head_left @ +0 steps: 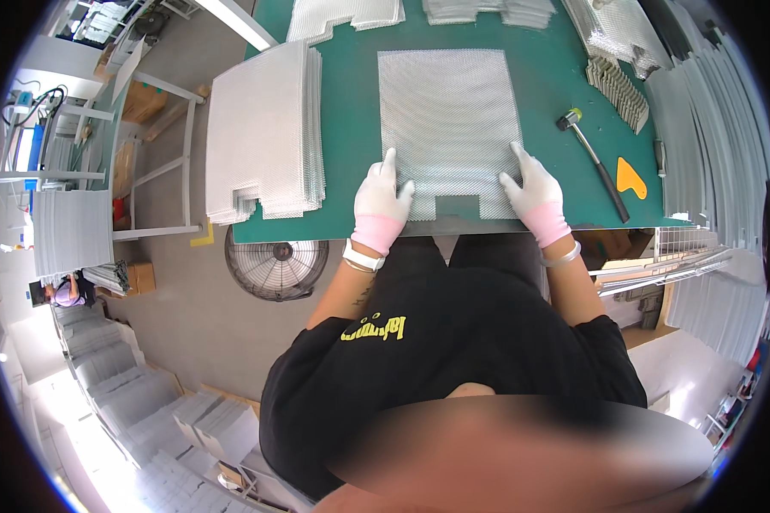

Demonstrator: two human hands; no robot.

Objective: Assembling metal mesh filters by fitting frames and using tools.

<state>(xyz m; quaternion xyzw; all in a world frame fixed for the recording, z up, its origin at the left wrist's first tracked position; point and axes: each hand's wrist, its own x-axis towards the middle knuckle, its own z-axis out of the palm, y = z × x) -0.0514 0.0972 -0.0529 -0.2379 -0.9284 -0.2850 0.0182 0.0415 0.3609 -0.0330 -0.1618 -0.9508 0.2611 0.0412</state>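
A silvery metal mesh sheet (449, 111) lies flat on the green tabletop in front of me, its rectangular notch facing my body. My left hand (382, 203), in a white glove with a pink cuff, grips the sheet's left edge near the notched end. On the opposite edge, my right hand (535, 190), gloved the same way, holds it with the thumb on top. The undersides of both hands are hidden. To the left sits a stack of similar notched mesh sheets (261, 128).
Right of the sheet lie a hammer (597, 162), a yellow flat piece (630, 178) and a row of small metal parts (618, 92). More mesh pieces (344, 15) rest along the far side. A floor fan (278, 267) stands below the green table's (342, 224) left front edge.
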